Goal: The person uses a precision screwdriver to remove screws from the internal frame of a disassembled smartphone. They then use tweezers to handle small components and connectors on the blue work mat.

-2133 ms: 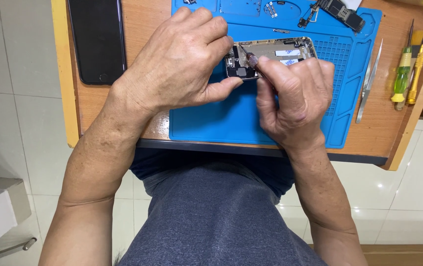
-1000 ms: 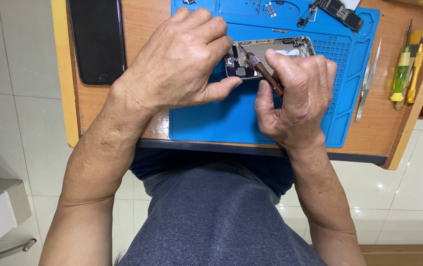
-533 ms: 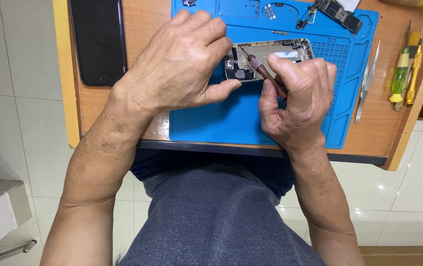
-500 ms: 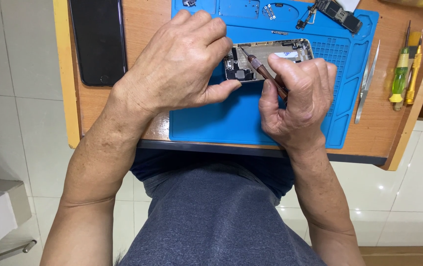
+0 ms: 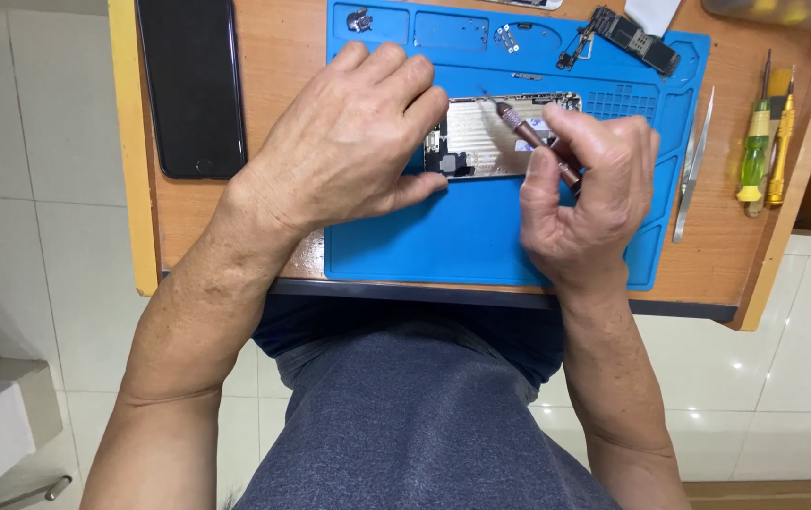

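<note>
left hand (image 5: 349,142) lies flat pinning the opened phone (image 5: 500,142) on the blue mat (image 5: 443,236), mid worktop; right hand (image 5: 585,198) fingers clenched round a screwdriver (image 5: 530,137), tip over the phone's far edge

A small wooden table with a blue mat on top

The brown wooden table (image 5: 282,57) has a yellow edge and stands on a pale tiled floor (image 5: 37,283). A big blue rubber mat (image 5: 443,246) lies flat on it and fills most of the middle. To the left of the mat lies a black flat phone (image 5: 190,85), face up. To the right lie thin silver tweezers (image 5: 691,175), just beside the mat, then a green-handled screwdriver (image 5: 756,156) and a yellow-handled screwdriver (image 5: 781,151), side by side.
</note>
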